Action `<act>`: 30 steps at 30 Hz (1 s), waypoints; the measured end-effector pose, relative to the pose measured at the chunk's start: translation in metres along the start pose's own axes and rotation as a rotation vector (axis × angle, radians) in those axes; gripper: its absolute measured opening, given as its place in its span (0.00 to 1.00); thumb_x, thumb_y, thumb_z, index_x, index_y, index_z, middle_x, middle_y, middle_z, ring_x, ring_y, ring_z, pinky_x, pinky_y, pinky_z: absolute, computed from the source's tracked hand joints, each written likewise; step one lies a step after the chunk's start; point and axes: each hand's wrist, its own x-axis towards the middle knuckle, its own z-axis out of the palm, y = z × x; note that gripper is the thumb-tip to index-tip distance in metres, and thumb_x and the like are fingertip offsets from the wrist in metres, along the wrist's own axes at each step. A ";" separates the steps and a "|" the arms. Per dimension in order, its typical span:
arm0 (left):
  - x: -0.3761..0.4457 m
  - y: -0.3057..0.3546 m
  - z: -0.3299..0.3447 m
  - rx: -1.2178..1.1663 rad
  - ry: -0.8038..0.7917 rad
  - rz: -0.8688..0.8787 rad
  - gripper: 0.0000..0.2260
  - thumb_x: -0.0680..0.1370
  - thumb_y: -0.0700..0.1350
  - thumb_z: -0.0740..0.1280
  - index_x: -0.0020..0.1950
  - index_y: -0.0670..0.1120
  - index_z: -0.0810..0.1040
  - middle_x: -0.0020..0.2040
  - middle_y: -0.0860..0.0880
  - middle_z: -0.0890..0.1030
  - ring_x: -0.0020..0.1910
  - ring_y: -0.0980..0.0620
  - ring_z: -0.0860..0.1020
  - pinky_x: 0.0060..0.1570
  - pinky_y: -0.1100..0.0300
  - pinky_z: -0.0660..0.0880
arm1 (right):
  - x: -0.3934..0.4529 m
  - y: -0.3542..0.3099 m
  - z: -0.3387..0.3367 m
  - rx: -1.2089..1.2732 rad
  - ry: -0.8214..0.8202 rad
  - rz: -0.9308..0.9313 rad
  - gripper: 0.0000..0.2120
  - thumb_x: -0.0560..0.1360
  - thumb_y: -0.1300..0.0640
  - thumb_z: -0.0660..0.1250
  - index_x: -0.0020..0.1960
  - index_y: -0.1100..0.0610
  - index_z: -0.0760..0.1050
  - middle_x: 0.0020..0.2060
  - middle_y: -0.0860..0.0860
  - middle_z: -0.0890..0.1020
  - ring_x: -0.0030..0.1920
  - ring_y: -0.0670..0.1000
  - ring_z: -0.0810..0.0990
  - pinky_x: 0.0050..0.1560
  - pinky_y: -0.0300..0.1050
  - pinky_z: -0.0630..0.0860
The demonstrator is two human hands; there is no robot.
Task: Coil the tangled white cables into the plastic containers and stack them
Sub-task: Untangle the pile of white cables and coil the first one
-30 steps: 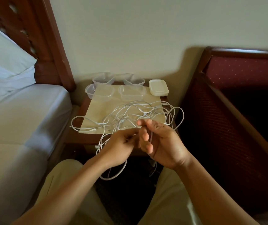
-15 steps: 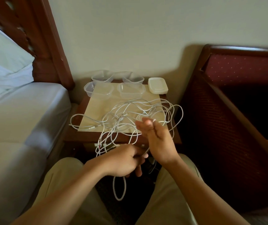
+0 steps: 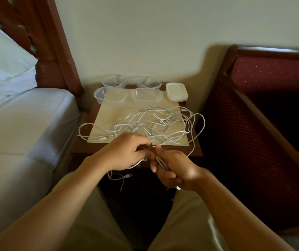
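A tangle of white cables (image 3: 156,124) sprawls over a pale mat on the small bedside table (image 3: 83,147), with loops hanging off its left, right and front edges. My left hand (image 3: 127,151) pinches a strand at the table's front edge. My right hand (image 3: 174,167) grips a few turns of the same cable just beside it, a white plug poking out below the palm. Several clear plastic containers (image 3: 146,96) stand empty along the back of the table. A stack of white lids (image 3: 176,91) sits at the back right corner.
A bed (image 3: 23,127) with a wooden headboard (image 3: 54,51) borders the table on the left. A dark red upholstered chair (image 3: 264,109) stands close on the right. The wall is right behind the containers. My knees are under the hands, dark carpet between them.
My left hand has risen from below the table edge back up to the front edge. My right hand has dropped and curled round the cable turns. The tangle on the mat has shifted slightly.
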 end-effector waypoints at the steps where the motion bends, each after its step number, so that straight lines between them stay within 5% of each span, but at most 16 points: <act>1: 0.001 -0.002 0.003 -0.050 0.045 0.012 0.07 0.78 0.44 0.72 0.44 0.56 0.81 0.40 0.55 0.81 0.41 0.55 0.79 0.45 0.48 0.77 | 0.000 0.000 0.000 0.113 -0.061 0.006 0.29 0.86 0.42 0.48 0.40 0.61 0.74 0.19 0.50 0.60 0.16 0.46 0.56 0.23 0.38 0.49; 7: -0.003 -0.004 0.024 -0.239 0.277 0.164 0.06 0.82 0.42 0.68 0.47 0.45 0.82 0.43 0.54 0.81 0.44 0.54 0.80 0.45 0.62 0.75 | -0.004 0.000 0.006 0.514 -0.397 -0.023 0.16 0.81 0.51 0.54 0.42 0.57 0.75 0.20 0.46 0.69 0.16 0.43 0.66 0.23 0.39 0.56; 13: -0.009 0.006 0.039 -0.464 0.440 -0.013 0.08 0.80 0.48 0.65 0.41 0.53 0.79 0.33 0.58 0.79 0.34 0.60 0.77 0.38 0.61 0.73 | -0.009 -0.003 0.023 0.450 -0.209 -0.068 0.25 0.82 0.42 0.52 0.45 0.59 0.78 0.32 0.54 0.81 0.31 0.50 0.82 0.34 0.39 0.78; 16: -0.008 0.006 0.038 -0.530 0.335 -0.091 0.08 0.79 0.50 0.64 0.42 0.53 0.81 0.31 0.56 0.80 0.32 0.58 0.79 0.37 0.55 0.75 | -0.009 -0.002 0.028 0.505 -0.186 -0.099 0.25 0.80 0.41 0.53 0.42 0.59 0.78 0.28 0.54 0.79 0.32 0.53 0.83 0.35 0.41 0.80; 21: -0.013 0.004 0.040 -0.550 0.038 -0.162 0.10 0.83 0.48 0.64 0.48 0.58 0.84 0.45 0.52 0.87 0.47 0.57 0.84 0.55 0.51 0.79 | -0.005 -0.002 0.032 0.748 -0.242 -0.218 0.21 0.84 0.44 0.51 0.43 0.57 0.72 0.20 0.47 0.69 0.19 0.45 0.68 0.23 0.37 0.67; 26: -0.022 -0.004 0.049 -0.587 -0.059 -0.137 0.15 0.83 0.44 0.66 0.68 0.57 0.74 0.40 0.49 0.83 0.40 0.50 0.81 0.47 0.56 0.77 | -0.012 -0.028 0.017 0.865 0.073 -0.412 0.18 0.86 0.47 0.52 0.43 0.55 0.70 0.24 0.47 0.69 0.22 0.44 0.69 0.24 0.37 0.71; 30: -0.028 -0.011 0.053 -0.604 0.032 -0.184 0.11 0.84 0.54 0.62 0.62 0.57 0.80 0.32 0.52 0.75 0.33 0.55 0.74 0.40 0.58 0.70 | -0.010 -0.033 -0.004 0.766 0.292 -0.520 0.19 0.86 0.47 0.51 0.50 0.58 0.75 0.36 0.51 0.82 0.37 0.48 0.84 0.37 0.38 0.79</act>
